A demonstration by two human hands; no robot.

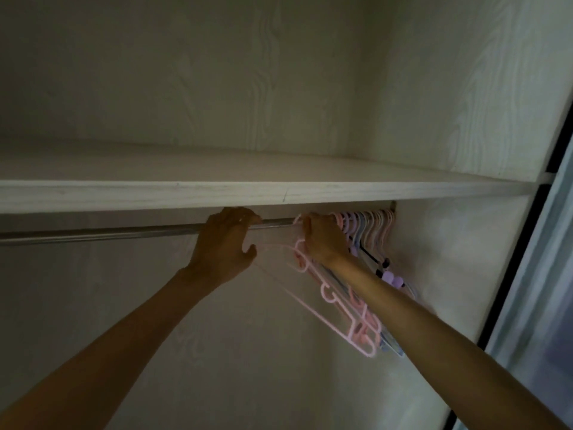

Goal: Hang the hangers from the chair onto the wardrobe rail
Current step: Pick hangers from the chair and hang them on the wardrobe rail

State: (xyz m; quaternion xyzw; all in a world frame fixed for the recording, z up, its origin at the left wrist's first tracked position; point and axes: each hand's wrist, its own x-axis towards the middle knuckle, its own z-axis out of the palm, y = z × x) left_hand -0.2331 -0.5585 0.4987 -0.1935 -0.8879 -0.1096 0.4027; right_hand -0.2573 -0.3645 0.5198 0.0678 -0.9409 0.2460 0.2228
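The rail [124,232] runs just under the shelf [248,193], leaving only a thin gap above it. Left of the left hand [221,243] the rail is bare, with open room below and in front. The right end is crowded: hangers [369,231] pack the rail up to the side wall [449,259], and the right hand [322,240] sits against them. Their lower bars slant down beneath the right forearm, blocking passage there.
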